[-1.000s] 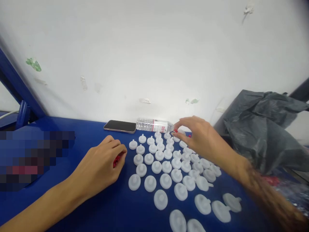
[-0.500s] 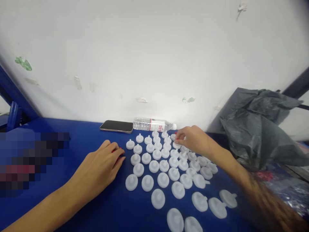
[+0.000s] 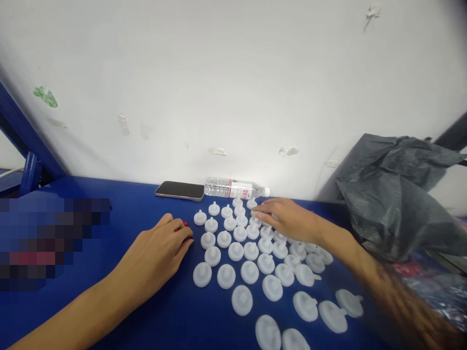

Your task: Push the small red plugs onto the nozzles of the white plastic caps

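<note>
My left hand [image 3: 160, 253] rests on the blue table, left of the white pieces, with its fingers curled round small red pieces [image 3: 185, 224]. Only bits of red show between the fingers, so their shape is hidden. My right hand [image 3: 288, 217] reaches over the back rows, fingers and thumb drawn together pointing left. A speck of red shows between them; the rest of it is hidden. Many translucent white round caps with a short stem [image 3: 236, 251] lie spread beneath and in front of this hand. Most have the stem up; several at the right are tilted.
A phone [image 3: 180, 190] and a clear water bottle [image 3: 219, 187] lie along the white wall [image 3: 233, 87]. A grey plastic bag [image 3: 386, 189] stands at the right, with clear plastic bags [image 3: 434, 289] beside it. A blue post [image 3: 31, 172] rises at the left.
My right hand has moved slightly left and toward me over the caps, its fingers flatter than before. My left hand stays in nearly the same place. The whole view has shifted slightly.
</note>
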### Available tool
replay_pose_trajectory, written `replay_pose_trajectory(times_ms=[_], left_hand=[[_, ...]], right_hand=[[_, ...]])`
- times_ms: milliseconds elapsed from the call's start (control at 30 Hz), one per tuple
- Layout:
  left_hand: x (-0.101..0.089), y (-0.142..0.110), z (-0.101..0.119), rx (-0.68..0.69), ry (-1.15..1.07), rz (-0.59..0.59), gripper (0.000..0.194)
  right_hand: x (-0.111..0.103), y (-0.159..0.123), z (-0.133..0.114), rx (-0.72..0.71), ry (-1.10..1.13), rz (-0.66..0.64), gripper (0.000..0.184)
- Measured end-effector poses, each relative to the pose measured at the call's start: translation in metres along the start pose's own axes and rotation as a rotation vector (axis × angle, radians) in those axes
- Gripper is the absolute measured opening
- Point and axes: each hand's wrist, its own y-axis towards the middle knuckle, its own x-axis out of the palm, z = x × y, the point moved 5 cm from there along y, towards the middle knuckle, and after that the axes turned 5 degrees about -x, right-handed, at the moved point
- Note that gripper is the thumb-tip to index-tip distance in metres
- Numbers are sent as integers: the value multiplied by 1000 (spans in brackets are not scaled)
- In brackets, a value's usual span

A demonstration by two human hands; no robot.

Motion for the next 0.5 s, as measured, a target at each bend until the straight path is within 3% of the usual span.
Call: replay_pose_trajectory(times_ms=[167,300,367,500], left_hand=[[5,-3,2,45,10,37,35],[6,-5,2,71,9,92,39],[0,-5,3,50,-92,147,38],[-22,-5,10,6,-447,279,29]], right_hand=[[-16,0,1,82,11,72,43],[-36,-1,-12,154,30,220,29],[-40,-1,-29,101,59,273,23],[-35,0,-77,-169,142,247,20]])
